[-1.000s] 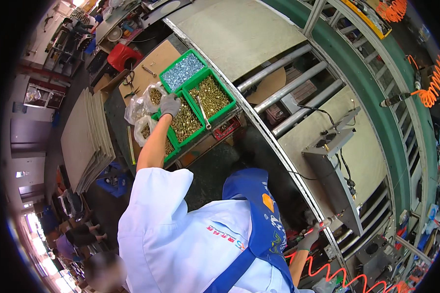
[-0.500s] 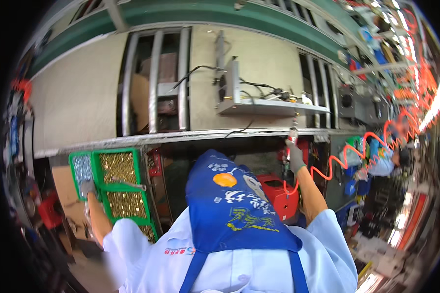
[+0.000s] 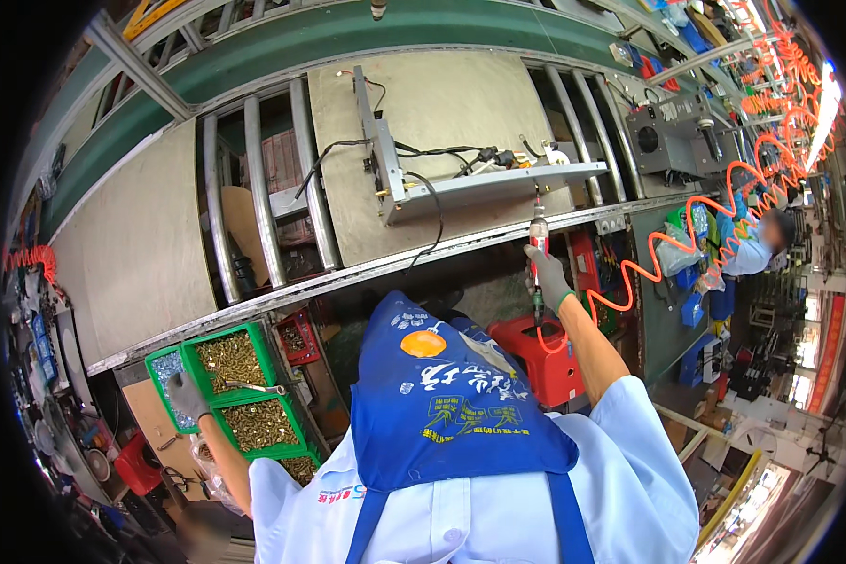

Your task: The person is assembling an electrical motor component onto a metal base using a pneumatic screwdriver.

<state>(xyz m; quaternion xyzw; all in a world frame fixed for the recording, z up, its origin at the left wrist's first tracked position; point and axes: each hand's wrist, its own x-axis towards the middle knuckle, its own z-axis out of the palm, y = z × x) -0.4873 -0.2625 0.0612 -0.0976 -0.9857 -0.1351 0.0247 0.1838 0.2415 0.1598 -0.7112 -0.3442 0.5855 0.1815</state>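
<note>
My gloved right hand [image 3: 548, 274] is wrapped round an air screwdriver [image 3: 538, 239], held upright with its tip at the front edge of a grey metal panel [image 3: 498, 184]. An orange coiled hose [image 3: 620, 293] leads off from the tool's lower end. The panel belongs to an L-shaped frame with black cables, lying on the workbench [image 3: 470, 94]. At far left, my gloved left hand [image 3: 188, 395] is at a green bin of small silver parts [image 3: 168, 366], fingers drawn together. Whatever they pinch is too small to make out.
Green bins of brass-coloured screws [image 3: 230, 361] adjoin the silver parts, with a wrench [image 3: 258, 387] lying across them. A red stool [image 3: 540, 362] stands below the bench. Metal rollers [image 3: 263, 188] break up the bench top. Another person [image 3: 757, 246] is at far right.
The whole view has tilted and shifted. My left hand has moved slightly within the bin of silver parts, toward the brass screws. My right hand still holds the screwdriver at the panel's edge.
</note>
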